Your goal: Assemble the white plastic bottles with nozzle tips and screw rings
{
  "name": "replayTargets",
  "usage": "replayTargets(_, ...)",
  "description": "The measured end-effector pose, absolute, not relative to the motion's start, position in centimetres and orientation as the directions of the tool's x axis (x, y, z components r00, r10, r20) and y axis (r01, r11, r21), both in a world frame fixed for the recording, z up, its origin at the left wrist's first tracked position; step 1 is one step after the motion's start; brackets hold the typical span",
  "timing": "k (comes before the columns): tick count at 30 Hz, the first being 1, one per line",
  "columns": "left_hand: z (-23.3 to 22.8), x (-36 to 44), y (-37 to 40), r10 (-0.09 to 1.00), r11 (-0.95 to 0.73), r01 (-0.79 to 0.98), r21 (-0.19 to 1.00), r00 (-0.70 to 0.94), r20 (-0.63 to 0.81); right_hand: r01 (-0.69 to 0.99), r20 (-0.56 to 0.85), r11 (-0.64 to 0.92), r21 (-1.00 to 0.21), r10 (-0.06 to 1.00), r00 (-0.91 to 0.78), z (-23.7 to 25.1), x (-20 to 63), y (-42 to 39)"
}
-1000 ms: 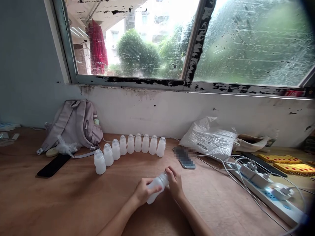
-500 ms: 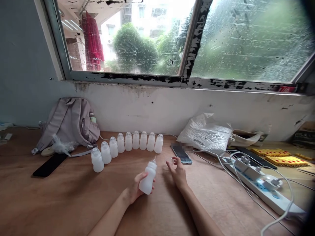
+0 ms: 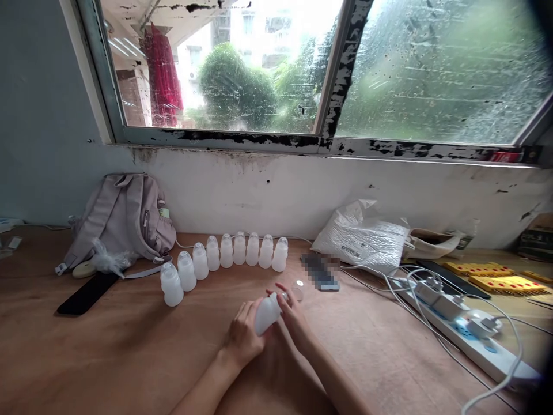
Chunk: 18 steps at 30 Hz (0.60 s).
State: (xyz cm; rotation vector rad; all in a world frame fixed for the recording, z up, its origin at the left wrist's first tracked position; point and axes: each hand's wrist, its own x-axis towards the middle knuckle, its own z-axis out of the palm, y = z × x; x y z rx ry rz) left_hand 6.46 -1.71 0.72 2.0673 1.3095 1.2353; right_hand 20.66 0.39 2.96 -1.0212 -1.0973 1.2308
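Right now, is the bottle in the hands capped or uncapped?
Uncapped: the bottle shows a bare tip, and a small clear cap lies apart on the table.

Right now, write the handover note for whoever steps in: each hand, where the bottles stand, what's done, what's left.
Left hand: grip closed around a white plastic bottle, tilted above the wooden table.
Right hand: fingers at the bottle's neck end; whether they pinch it is unclear.
Small clear cap: lying loose on the table just beyond the hands.
Done: nine capped bottles stand in a curved row near the backpack.
Left: the held bottle is not in the row, and its cap appears to be off.
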Motion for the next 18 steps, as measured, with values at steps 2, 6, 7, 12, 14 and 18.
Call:
replayTargets(2, 1.1, 6.8, -2.3, 0.879, -0.469, 0.525, 0.71, 0.201, 0.432, -0.303, -0.013, -0.02, -0.953, 1.0, -0.026, 2.9, 19.5, -0.3)
replayTargets(6, 2.4, 7.0, -2.9, 0.938, -0.342, 0.45, 0.825, 0.219, 0.27, -0.382, -0.077, -0.069, -0.922, 0.997, 0.006, 2.6, 18.8, -0.6)
replayTargets(7, 2.7, 7.0, -2.9, 0.945, -0.315, 0.429, 0.847, 0.224, 0.238, -0.387, -0.081, -0.07, -0.92, 0.997, 0.011, 2.6, 18.8, -0.6)
replayTargets(12, 2.6, 7.0, -2.6, 0.967, -0.109, 0.167, 0.98, 0.248, 0.065, -0.373, -0.078, -0.076, -0.925, 0.997, -0.01, 3.4, 19.2, -1.0)
replayTargets(14, 2.4, 7.2, -2.8, 0.918, 0.156, -0.109, 0.982, 0.383, -0.103, -0.38, -0.064, -0.096, -0.92, 0.993, -0.097, 4.3, 19.5, -1.2)
replayTargets(18, 2.6, 7.4, -3.3, 0.779, 0.535, -0.461, 0.708, 0.594, -0.203, -0.409, 0.033, -0.093, -0.908, 0.956, -0.292, 5.4, 20.1, -1.2)
